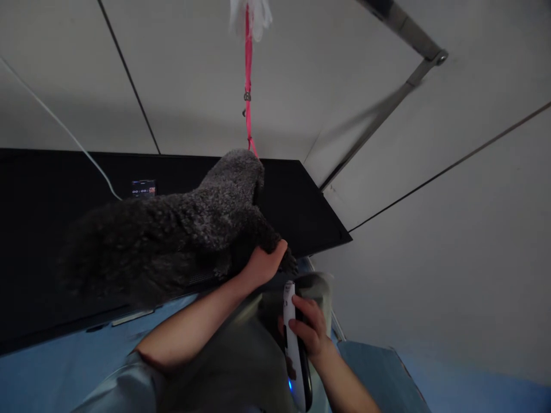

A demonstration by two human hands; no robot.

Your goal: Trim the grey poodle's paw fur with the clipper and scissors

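A dark grey, curly-coated dog [215, 212] stands on a black grooming table [297, 195], its head turned away from me. My left hand [269, 265] is closed around one of its front legs, and the paw [289, 263] sticks out past my fingers. In my right hand [312, 330] I grip white-and-black hair clippers [293, 350] with a blue light glowing near the lower end. The clipper head points up, just below the paw and apart from it. A pink grooming loop [248, 63] runs down to the dog's neck, where fur hides part of it.
Behind the dog, a phone [143, 188] showing a timer lies on the table. A white cable [64, 129] hangs across the left. At the right, a metal arm [404, 86] reaches down to the table edge in front of pale wall panels [451, 241].
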